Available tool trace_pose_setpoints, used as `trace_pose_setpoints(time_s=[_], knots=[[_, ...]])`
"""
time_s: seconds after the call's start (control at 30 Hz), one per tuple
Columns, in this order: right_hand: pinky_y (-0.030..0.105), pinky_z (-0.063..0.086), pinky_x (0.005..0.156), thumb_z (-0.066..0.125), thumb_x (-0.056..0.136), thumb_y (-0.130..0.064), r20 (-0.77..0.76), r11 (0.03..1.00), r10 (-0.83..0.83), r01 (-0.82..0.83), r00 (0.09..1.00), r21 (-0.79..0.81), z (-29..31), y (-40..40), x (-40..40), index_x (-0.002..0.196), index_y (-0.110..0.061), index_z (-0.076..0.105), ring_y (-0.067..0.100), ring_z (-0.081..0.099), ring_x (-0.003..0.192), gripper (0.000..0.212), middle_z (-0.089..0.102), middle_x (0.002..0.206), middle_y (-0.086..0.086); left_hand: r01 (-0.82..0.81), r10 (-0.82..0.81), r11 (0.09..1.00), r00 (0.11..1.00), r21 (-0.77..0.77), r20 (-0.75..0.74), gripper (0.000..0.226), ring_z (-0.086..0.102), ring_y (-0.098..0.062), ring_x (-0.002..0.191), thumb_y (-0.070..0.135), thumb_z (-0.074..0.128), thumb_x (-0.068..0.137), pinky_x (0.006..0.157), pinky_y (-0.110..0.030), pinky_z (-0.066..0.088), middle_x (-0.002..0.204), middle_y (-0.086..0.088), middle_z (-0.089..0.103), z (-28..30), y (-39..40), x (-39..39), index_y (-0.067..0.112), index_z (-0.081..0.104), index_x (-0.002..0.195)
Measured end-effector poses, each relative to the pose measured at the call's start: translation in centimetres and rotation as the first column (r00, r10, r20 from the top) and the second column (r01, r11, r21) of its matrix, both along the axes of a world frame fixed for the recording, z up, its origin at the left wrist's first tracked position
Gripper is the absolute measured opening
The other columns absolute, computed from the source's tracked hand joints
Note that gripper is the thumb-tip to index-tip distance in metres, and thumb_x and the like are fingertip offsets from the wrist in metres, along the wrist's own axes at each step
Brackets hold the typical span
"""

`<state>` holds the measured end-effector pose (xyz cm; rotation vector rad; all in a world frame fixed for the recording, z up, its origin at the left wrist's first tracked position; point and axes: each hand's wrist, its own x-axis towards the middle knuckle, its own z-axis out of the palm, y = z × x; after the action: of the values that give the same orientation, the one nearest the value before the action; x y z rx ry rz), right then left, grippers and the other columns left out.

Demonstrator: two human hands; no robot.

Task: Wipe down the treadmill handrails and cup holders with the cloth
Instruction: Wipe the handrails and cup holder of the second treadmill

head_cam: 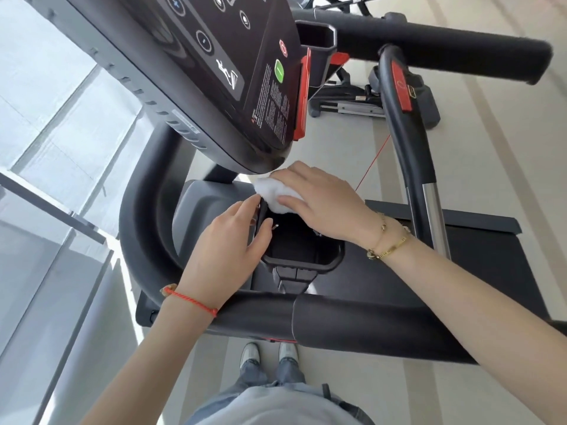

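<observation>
Below console: left hand (228, 243) gripping near cup holder (302, 265) rim, steadying; right hand (319, 200) pressing white cloth (270, 191) onto far rim. Holder mid-wipe, seemingly; handrail (429, 47) and second holder (316, 36) likely outstanding.

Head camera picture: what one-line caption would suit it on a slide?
Right hand presses a white cloth on the treadmill cup holder rim; left hand steadies its side.
</observation>
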<state>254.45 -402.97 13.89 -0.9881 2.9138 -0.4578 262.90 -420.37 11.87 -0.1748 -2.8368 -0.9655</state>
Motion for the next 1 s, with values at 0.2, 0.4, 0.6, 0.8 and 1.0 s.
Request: trace_pose_setpoints(time_s=[0.2, 0.4, 0.6, 0.8, 1.0], knots=[[0.042, 0.044, 0.093, 0.039, 0.102, -0.031, 0.065, 0.999, -0.043, 0.044, 0.997, -0.011, 0.2, 4.7, 1.4, 0.146, -0.024, 0.032, 0.022, 0.045, 0.112, 0.045, 0.041, 0.132, -0.002, 0.004, -0.004, 1.0, 1.0, 0.008, -0.015, 0.048, 0.061, -0.015, 0.101, 0.036, 0.048, 0.097, 0.084, -0.028, 0.051, 0.114, 0.0, 0.064, 0.1, 0.0, 0.1, 0.016, 0.048, 0.141], [0.039, 0.042, 0.087, 0.041, 0.102, -0.032, 0.104, 1.0, 0.016, -0.015, 0.994, -0.01, 0.3, 0.3, -0.3, 0.143, -0.027, 0.037, 0.022, 0.047, 0.11, 0.042, 0.046, 0.127, -0.001, -0.001, 0.001, 1.0, 1.0, 0.008, -0.02, 0.049, 0.06, -0.014, 0.103, 0.036, 0.048, 0.098, 0.084, -0.028, 0.05, 0.116, 0.001, 0.063, 0.3, 0.0, 0.2, 0.016, 0.047, 0.142], [0.028, 0.039, 0.075, 0.039, 0.102, -0.035, 0.372, 0.925, -0.253, 0.336, 0.893, -0.179, 0.2, 4.4, 2.6, 0.136, -0.021, 0.038, 0.021, 0.052, 0.099, 0.037, 0.046, 0.119, 0.002, 0.002, -0.001, 1.0, 1.0, 0.018, -0.022, 0.048, 0.06, -0.015, 0.105, 0.035, 0.048, 0.098, 0.088, -0.033, 0.052, 0.118, 0.001, 0.063, 0.4, 0.1, 0.3, 0.016, 0.046, 0.142], [0.014, 0.031, 0.061, 0.038, 0.101, -0.044, 0.444, 0.804, -0.465, 0.575, 0.766, -0.152, -1.4, 3.8, 9.1, 0.135, -0.011, 0.03, 0.004, 0.048, 0.083, 0.048, 0.041, 0.119, 0.001, 0.019, -0.019, 1.0, 1.0, 0.023, -0.014, 0.048, 0.061, -0.017, 0.103, 0.035, 0.047, 0.097, 0.087, -0.027, 0.05, 0.116, -0.001, 0.065, 0.1, 0.1, 0.0, 0.014, 0.048, 0.14], [0.029, 0.032, 0.072, 0.037, 0.104, -0.033, 0.423, 0.802, -0.47, 0.575, 0.775, -0.161, 0.2, 2.5, 5.1, 0.139, -0.007, 0.027, 0.02, 0.045, 0.093, 0.046, 0.037, 0.123, 0.008, 0.023, -0.023, 1.0, 1.0, 0.009, -0.008, 0.049, 0.06, -0.022, 0.086, 0.035, 0.046, 0.096, 0.076, -0.037, 0.052, 0.103, -0.004, 0.065, 0.2, 0.0, 0.0, 0.012, 0.049, 0.139]])
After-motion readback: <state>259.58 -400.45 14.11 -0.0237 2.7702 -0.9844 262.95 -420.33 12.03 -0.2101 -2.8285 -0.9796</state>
